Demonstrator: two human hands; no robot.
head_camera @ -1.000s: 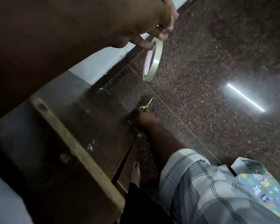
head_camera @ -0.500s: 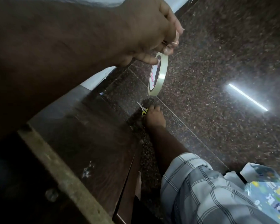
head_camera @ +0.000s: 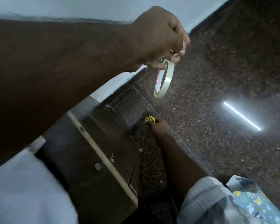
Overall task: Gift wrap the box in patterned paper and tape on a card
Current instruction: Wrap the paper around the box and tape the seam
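Left hand raised, fingers pinching the tape roll at its top; right hand low on the floor, fingers gripping yellow-handled scissors; patterned paper lies well apart, lower right.

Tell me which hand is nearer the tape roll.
Left. The left hand pinches the tape roll at its top; the right hand is lower, on the yellow scissors.

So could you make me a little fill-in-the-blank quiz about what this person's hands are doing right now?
1. The left hand holds up a roll of ____.
2. The right hand grips small scissors with ____ handles.
3. The patterned paper lies at the picture's bottom ____ corner.

Missing words: tape; yellow; right
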